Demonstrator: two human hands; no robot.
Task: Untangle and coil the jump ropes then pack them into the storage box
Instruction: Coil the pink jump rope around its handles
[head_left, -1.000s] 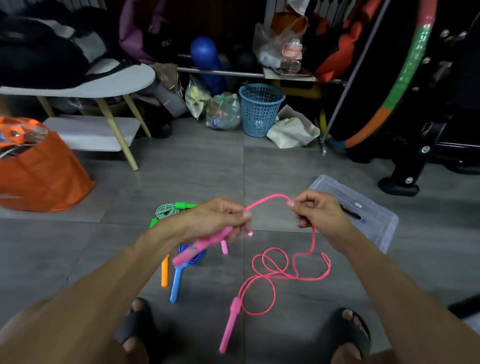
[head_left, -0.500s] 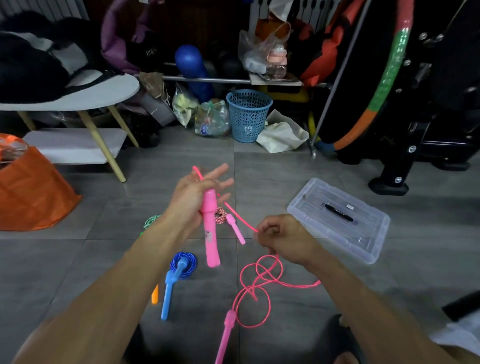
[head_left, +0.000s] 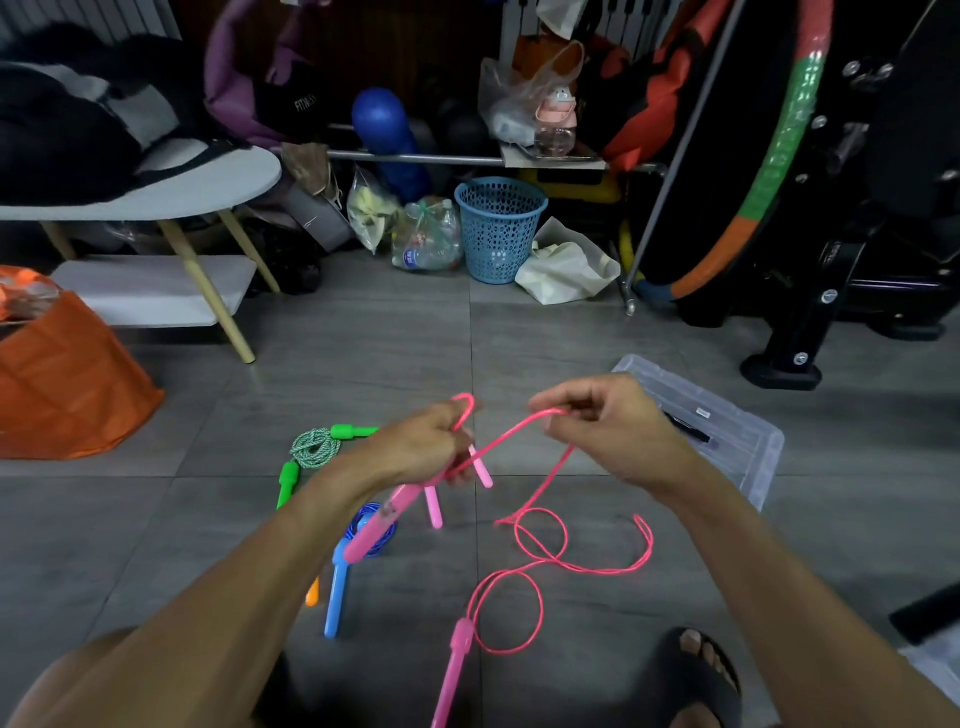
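My left hand (head_left: 415, 447) grips one pink handle (head_left: 374, 530) of the pink jump rope, with a loop of its cord over the fingers. My right hand (head_left: 602, 431) pinches the pink cord (head_left: 524, 423) a short way off. The rest of the cord lies in loose loops (head_left: 550, 551) on the floor, ending in the second pink handle (head_left: 457, 660). A coiled green rope (head_left: 311, 447), a coiled blue rope (head_left: 340, 571) and a pale pink-handled rope (head_left: 434, 506) lie on the floor below my left hand. The clear storage box (head_left: 737, 415) sits behind my right hand.
An orange bag (head_left: 67, 389) stands at the left, beside a white low table (head_left: 156, 202). A blue mesh basket (head_left: 498, 228), bags and a hoop (head_left: 769, 171) line the back wall. My sandalled foot (head_left: 701, 670) is at bottom right.
My left hand came down and tipped the pink handle from upright to slanting. My right hand rose from near the floor, lifting the cord level with the left hand.
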